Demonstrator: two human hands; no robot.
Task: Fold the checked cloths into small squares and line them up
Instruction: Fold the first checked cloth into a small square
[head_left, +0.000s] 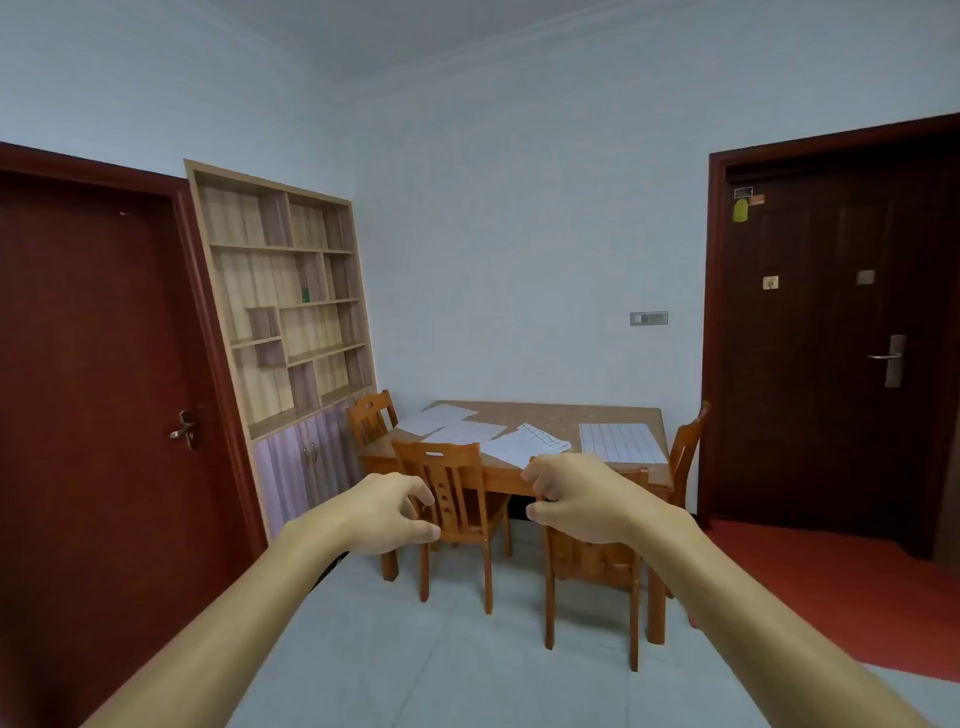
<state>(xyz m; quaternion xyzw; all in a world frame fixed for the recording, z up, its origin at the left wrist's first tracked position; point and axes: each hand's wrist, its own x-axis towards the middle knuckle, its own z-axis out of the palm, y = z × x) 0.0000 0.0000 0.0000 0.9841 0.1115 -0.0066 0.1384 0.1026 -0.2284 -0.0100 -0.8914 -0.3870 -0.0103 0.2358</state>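
Just below the frame's centre, the left hand (395, 512) and the right hand (576, 499) hang in the air at the ends of outstretched bare arms. Their fingers are loosely curled around nothing, with the thumbs apart from them. Beyond them, two wooden chairs (457, 452) stand at a wooden table (545, 413). On its top, three checked cloths (467, 432) lie close together toward the left, the rightmost partly folded, and a flat cloth (621, 441) lies spread alone at the right.

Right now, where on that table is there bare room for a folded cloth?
Bare wood runs along the far edge of the table, and in the gap between the half-folded middle cloth and the flat right cloth. The left end is crowded with overlapping cloths.
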